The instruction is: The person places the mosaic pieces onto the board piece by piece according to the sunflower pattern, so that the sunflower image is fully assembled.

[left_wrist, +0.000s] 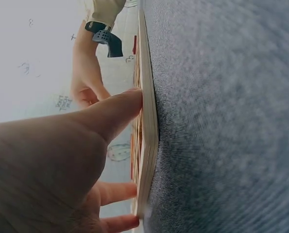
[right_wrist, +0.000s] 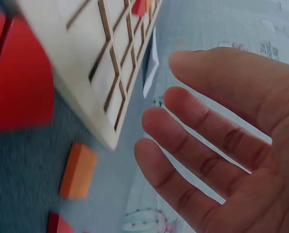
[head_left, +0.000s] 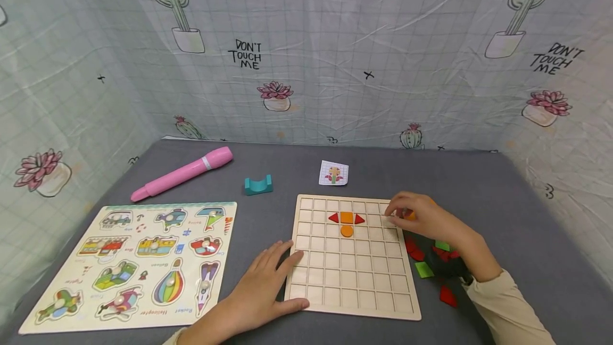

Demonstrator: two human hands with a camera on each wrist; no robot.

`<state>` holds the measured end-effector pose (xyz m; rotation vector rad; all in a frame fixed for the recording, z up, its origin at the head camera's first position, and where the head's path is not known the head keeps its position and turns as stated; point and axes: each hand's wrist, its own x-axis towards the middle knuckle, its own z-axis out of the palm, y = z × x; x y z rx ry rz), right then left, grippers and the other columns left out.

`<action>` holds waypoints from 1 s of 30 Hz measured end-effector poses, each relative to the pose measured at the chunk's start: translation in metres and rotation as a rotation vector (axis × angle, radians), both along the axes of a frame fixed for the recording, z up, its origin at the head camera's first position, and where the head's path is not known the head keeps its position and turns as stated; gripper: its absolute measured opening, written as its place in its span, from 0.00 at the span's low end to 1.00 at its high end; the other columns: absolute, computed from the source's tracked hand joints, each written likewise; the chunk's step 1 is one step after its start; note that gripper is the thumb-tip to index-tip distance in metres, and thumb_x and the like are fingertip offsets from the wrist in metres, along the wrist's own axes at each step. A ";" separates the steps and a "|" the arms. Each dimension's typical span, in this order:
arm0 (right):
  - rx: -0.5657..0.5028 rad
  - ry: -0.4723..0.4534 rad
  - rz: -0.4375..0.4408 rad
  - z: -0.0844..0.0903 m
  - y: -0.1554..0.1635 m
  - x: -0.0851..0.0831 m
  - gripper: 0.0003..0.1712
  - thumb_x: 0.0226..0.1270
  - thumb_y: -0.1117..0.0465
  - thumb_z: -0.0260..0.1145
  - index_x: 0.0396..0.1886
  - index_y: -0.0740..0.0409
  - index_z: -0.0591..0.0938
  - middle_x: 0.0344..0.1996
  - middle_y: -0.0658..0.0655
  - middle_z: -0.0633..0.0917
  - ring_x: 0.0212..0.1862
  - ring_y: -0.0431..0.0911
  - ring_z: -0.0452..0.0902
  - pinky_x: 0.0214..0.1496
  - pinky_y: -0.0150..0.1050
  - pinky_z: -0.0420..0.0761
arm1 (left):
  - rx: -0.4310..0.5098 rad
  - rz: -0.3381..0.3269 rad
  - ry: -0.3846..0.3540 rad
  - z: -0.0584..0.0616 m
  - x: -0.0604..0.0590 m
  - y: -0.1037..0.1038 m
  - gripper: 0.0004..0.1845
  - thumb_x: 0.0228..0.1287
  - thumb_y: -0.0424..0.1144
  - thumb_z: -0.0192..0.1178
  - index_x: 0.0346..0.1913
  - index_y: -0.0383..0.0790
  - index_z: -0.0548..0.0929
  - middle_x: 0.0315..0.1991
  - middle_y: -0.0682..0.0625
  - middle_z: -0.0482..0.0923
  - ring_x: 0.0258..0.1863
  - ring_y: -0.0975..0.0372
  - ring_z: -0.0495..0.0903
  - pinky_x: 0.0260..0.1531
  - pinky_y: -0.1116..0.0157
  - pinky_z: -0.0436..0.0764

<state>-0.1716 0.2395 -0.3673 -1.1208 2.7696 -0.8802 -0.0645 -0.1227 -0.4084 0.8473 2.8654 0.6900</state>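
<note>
A wooden grid board [head_left: 364, 281] lies on the grey table. Set in its upper rows are an orange square [head_left: 347, 218], a red triangle on each side of it [head_left: 359, 219], and an orange circle [head_left: 347, 231] below. My left hand [head_left: 265, 285] rests on the board's left edge, fingers spread, thumb near the lower corner. Over the upper right corner hovers my right hand [head_left: 423, 216]. In the right wrist view its fingers [right_wrist: 176, 136] are loosely bent and hold nothing. Beneath it lies an orange block [right_wrist: 78, 171], beside large red pieces [right_wrist: 23, 77].
Right of the board, red pieces [head_left: 448, 296] and green pieces [head_left: 423, 269] lie scattered, partly hidden by the right arm. Behind it is a pattern card [head_left: 333, 173]. A teal holder [head_left: 258, 185], a pink pen-shaped object [head_left: 184, 173] and a vehicle puzzle [head_left: 143, 292] lie left.
</note>
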 end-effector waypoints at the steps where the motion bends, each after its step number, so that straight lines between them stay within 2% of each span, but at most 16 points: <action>1: 0.004 0.004 -0.012 0.001 0.003 0.000 0.05 0.63 0.68 0.68 0.39 0.57 0.85 0.39 0.52 0.81 0.33 0.36 0.74 0.32 0.34 0.78 | 0.011 0.000 0.003 0.000 0.000 0.000 0.43 0.59 0.66 0.60 0.70 0.42 0.67 0.72 0.41 0.59 0.72 0.43 0.57 0.68 0.41 0.58; 5: -0.012 -0.005 -0.041 -0.001 0.011 -0.003 0.07 0.63 0.69 0.68 0.40 0.57 0.85 0.39 0.50 0.81 0.33 0.35 0.73 0.32 0.35 0.79 | 0.041 0.009 0.016 0.000 -0.001 0.000 0.43 0.57 0.66 0.63 0.69 0.43 0.69 0.71 0.42 0.60 0.71 0.43 0.59 0.66 0.41 0.60; 8: -0.023 -0.013 -0.053 -0.003 0.016 -0.005 0.07 0.63 0.69 0.67 0.41 0.58 0.84 0.39 0.50 0.81 0.35 0.35 0.74 0.36 0.38 0.81 | 0.052 0.021 0.017 0.000 -0.002 0.000 0.43 0.55 0.65 0.65 0.68 0.43 0.70 0.71 0.42 0.61 0.71 0.43 0.59 0.66 0.41 0.61; 12: -0.003 -0.066 -0.085 -0.004 0.021 -0.005 0.08 0.64 0.68 0.68 0.42 0.59 0.84 0.39 0.51 0.81 0.36 0.38 0.76 0.41 0.39 0.82 | 0.057 0.030 0.018 -0.001 -0.003 0.000 0.43 0.54 0.65 0.66 0.68 0.44 0.71 0.70 0.42 0.62 0.70 0.43 0.59 0.66 0.41 0.61; 15: 0.037 -0.093 -0.096 -0.004 0.026 -0.006 0.07 0.63 0.68 0.68 0.41 0.59 0.84 0.39 0.53 0.80 0.37 0.42 0.77 0.40 0.37 0.82 | 0.056 0.032 0.021 -0.001 -0.003 0.000 0.43 0.53 0.66 0.66 0.67 0.44 0.71 0.70 0.43 0.62 0.70 0.43 0.60 0.66 0.41 0.61; 20: 0.097 -0.082 -0.079 -0.007 0.031 -0.008 0.08 0.60 0.68 0.70 0.40 0.59 0.84 0.40 0.55 0.81 0.38 0.48 0.78 0.37 0.38 0.82 | 0.060 0.034 0.023 -0.002 -0.003 -0.001 0.43 0.53 0.66 0.65 0.67 0.45 0.71 0.70 0.43 0.63 0.70 0.44 0.60 0.66 0.42 0.61; 25: 0.101 -0.089 -0.063 -0.009 0.032 -0.010 0.10 0.58 0.70 0.71 0.40 0.61 0.84 0.40 0.56 0.81 0.37 0.48 0.79 0.37 0.38 0.83 | 0.064 0.034 0.020 -0.002 -0.004 -0.001 0.43 0.53 0.67 0.65 0.68 0.45 0.71 0.70 0.44 0.62 0.70 0.44 0.60 0.66 0.42 0.61; 30: 0.110 -0.097 -0.090 -0.011 0.032 -0.010 0.12 0.57 0.72 0.71 0.41 0.62 0.84 0.38 0.55 0.81 0.36 0.47 0.77 0.36 0.37 0.81 | 0.065 0.035 0.018 -0.003 -0.004 -0.001 0.43 0.54 0.67 0.64 0.68 0.45 0.71 0.70 0.44 0.62 0.70 0.44 0.60 0.66 0.42 0.61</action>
